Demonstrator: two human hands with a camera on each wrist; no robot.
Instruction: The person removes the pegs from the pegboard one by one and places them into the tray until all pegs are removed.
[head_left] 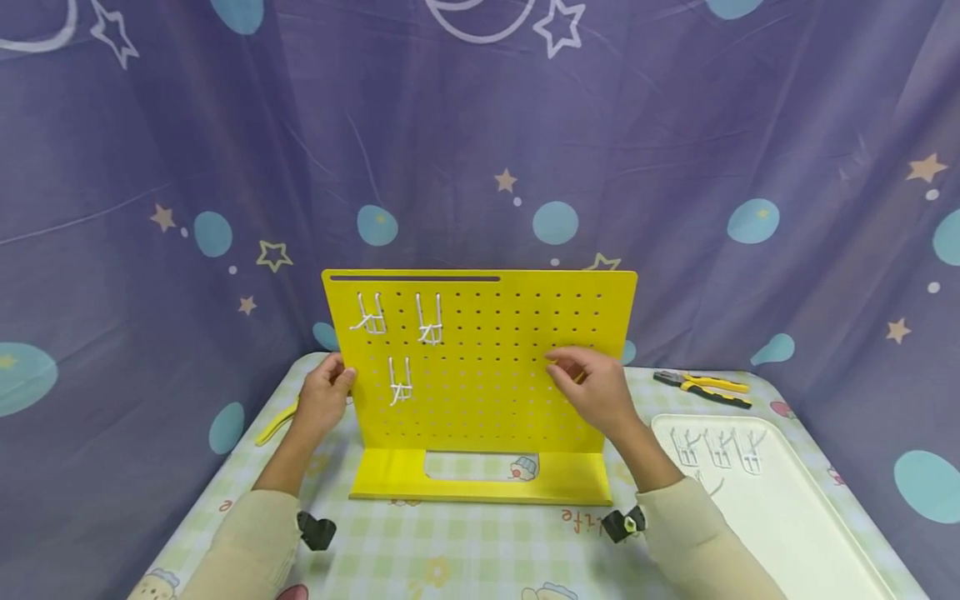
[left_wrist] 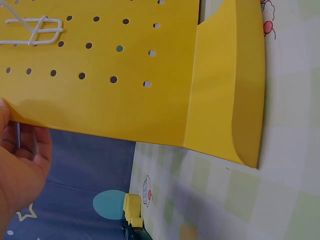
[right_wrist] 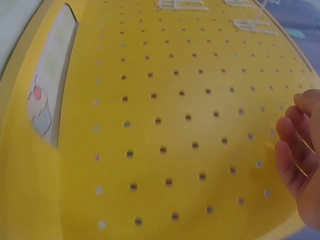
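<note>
A yellow pegboard [head_left: 468, 400] stands upright on its flanged base on the table. My left hand [head_left: 324, 400] grips its left edge, thumb in front and fingers behind, as the left wrist view shows. Three white wire hooks hang on the board's left half: an upper-left hook [head_left: 372, 323], another hook [head_left: 431, 333] beside it, and a lower hook [head_left: 401, 392]. In front of the right half is my right hand [head_left: 596, 387], fingers loosely bent, nothing seen between them. In the right wrist view, the fingertips [right_wrist: 285, 155] are close to the perforated face; contact cannot be told.
At the right lies a white tray [head_left: 795, 521] holding several wire hooks [head_left: 720, 448]. Behind it rest pliers [head_left: 701, 387] with yellow-black handles. A yellow-handled tool [head_left: 276, 423] lies left of the board, partly hidden by the left arm. A purple curtain [head_left: 465, 125] hangs behind.
</note>
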